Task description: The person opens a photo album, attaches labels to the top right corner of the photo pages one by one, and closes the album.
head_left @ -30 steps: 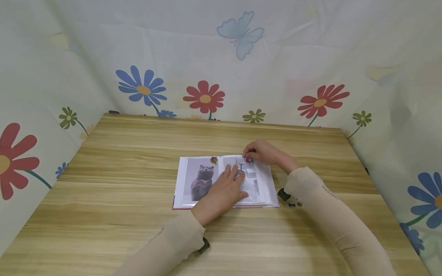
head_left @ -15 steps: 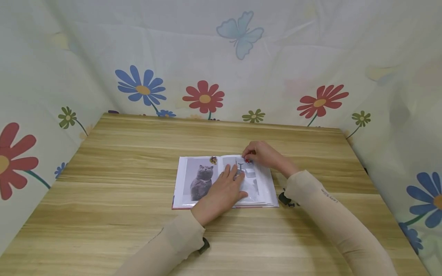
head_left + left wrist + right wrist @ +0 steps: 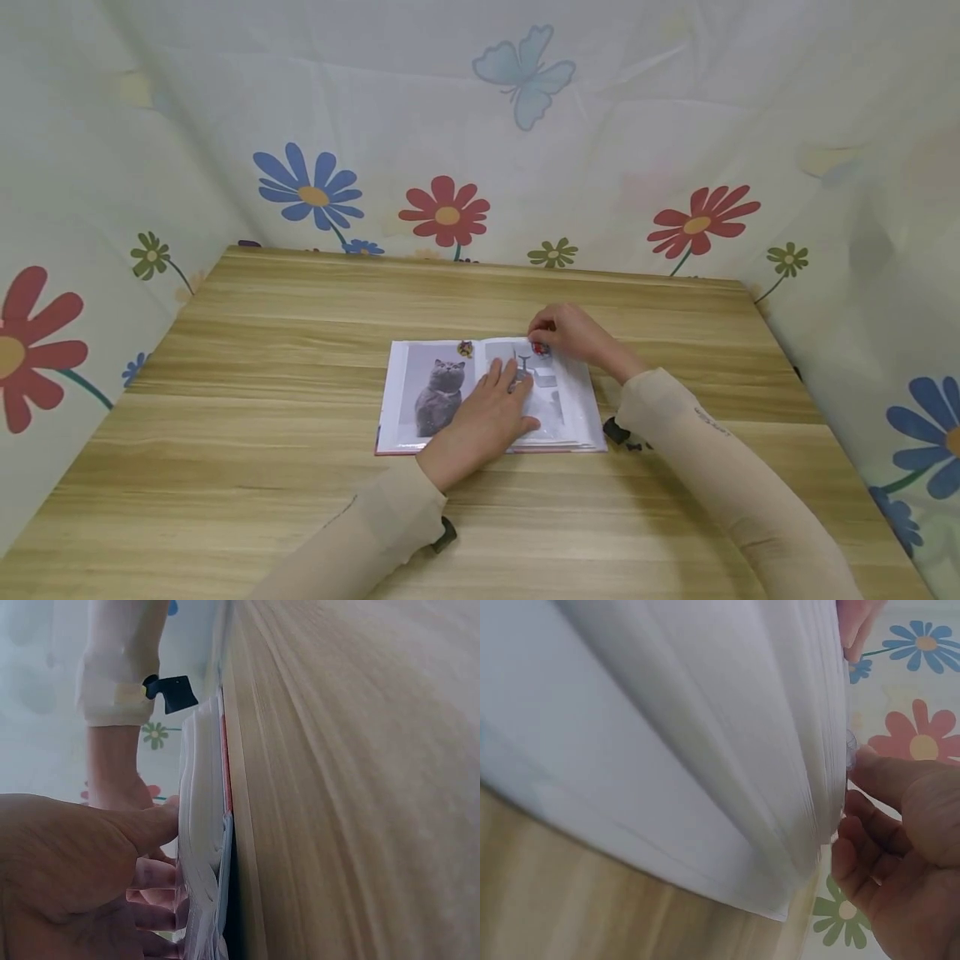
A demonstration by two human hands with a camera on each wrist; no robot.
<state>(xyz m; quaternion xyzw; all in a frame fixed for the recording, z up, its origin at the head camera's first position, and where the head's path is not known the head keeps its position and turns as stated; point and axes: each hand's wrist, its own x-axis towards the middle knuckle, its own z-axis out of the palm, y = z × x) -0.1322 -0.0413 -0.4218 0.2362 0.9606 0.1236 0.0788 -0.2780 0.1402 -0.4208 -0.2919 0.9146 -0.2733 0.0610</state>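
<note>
An open photo album (image 3: 384,408) lies on the table, a photo of a grey cat (image 3: 438,400) on its left page. My left hand (image 3: 483,421) rests on the right-hand page (image 3: 576,396) with its fingers spread, covering part of a pale picture. At that page's top edge my right hand (image 3: 573,332) pinches a small round red clip (image 3: 540,348). In the right wrist view the thumb presses the clip's clear domed face (image 3: 851,750), and the other fingers curl behind the page edges (image 3: 810,795). A similar yellowish clip (image 3: 465,348) sits on top of the left page.
The album lies on a wood-grain table (image 3: 262,375). Small dark pieces (image 3: 633,447) lie right of the album, near the right sleeve. A flowered cloth (image 3: 360,100) stands behind the table and along its sides.
The right forearm shifts slightly and the right fingers stay at the red clip on the page's top edge. The left hand and the album keep their place.
</note>
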